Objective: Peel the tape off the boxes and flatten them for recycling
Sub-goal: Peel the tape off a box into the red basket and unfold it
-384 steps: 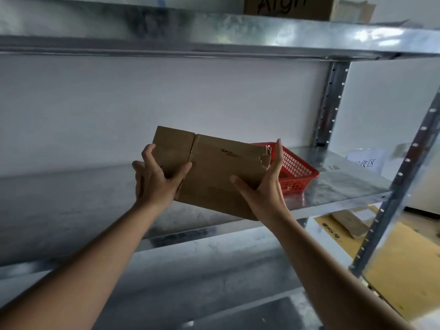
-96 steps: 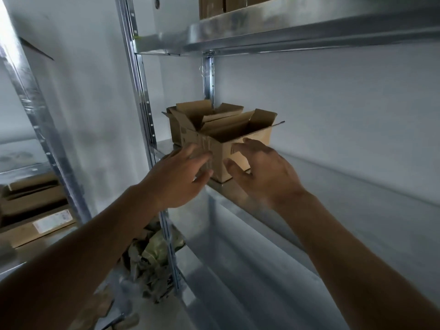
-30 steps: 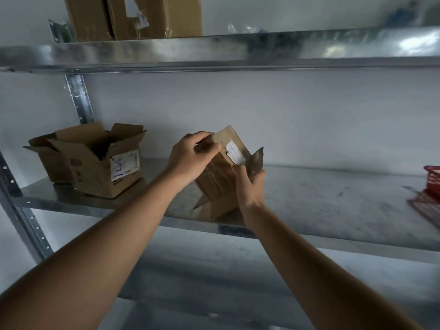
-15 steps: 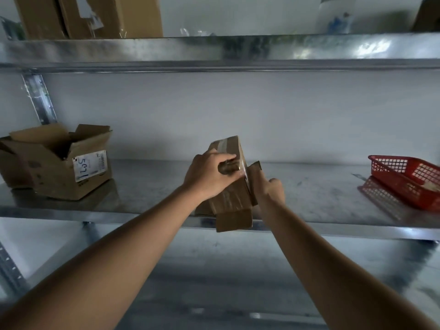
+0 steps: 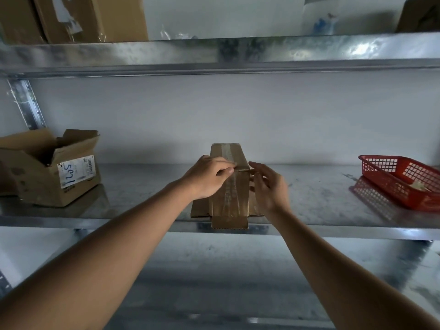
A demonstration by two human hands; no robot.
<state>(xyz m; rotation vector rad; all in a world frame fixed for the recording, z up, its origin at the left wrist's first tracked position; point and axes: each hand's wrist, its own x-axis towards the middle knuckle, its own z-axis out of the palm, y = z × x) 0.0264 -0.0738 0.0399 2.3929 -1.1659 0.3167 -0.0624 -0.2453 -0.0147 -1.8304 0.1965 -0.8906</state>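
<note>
Since half a second ago the small cardboard box (image 5: 229,186) has come down from a tilted hold in the air and now rests on the metal shelf (image 5: 309,201), its long taped face turned up and toward the camera, one bottom flap (image 5: 230,222) hanging past the shelf's front edge. Clear tape (image 5: 228,191) runs lengthwise down the middle of that face. At the box's left side the left hand (image 5: 207,178) has its fingers curled, thumb and forefinger pinching a thin strip of tape near the top of the face. By the box's right edge the right hand (image 5: 267,186) has let go; its fingers are loosely spread and relaxed, and whether they brush the cardboard cannot be told. Far to the left on the same shelf an opened carton (image 5: 47,170) with a white label (image 5: 76,171) sits with its flaps up. At the right end lies a red plastic basket (image 5: 402,182). More cartons (image 5: 78,19) stand on the upper shelf (image 5: 214,54).
</note>
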